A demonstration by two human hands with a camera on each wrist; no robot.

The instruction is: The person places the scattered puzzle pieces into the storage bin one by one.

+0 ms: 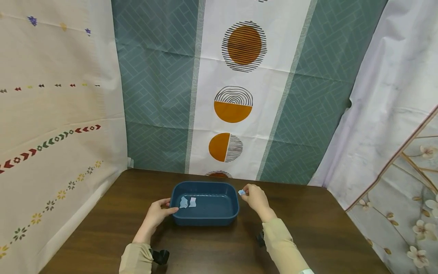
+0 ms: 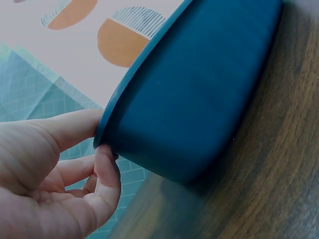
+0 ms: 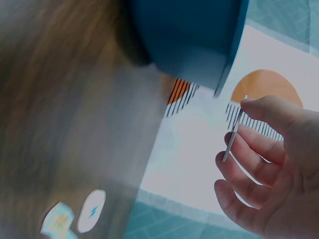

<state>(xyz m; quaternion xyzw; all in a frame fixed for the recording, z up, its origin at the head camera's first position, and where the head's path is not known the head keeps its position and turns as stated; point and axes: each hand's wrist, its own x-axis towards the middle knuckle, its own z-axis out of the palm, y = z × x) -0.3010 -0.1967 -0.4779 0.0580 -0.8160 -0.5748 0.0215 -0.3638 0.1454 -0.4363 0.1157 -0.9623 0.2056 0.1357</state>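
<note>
A dark blue rectangular basin sits on the wooden table, with two small flat pale pieces, a light blue one and a whiter one, lying inside at its left. My left hand grips the basin's left rim; in the left wrist view the thumb is over the edge and fingers are beneath it. Just off the basin's right end, my right hand pinches a small flat light-blue piece between thumb and fingers. The right wrist view shows this thin piece edge-on, so its face is hidden there.
Two white-bordered flat cutouts lie on the table in the right wrist view: an oval with a lightning bolt and one with a yellowish pattern. Behind the table hangs a patterned curtain; printed cloths flank both sides.
</note>
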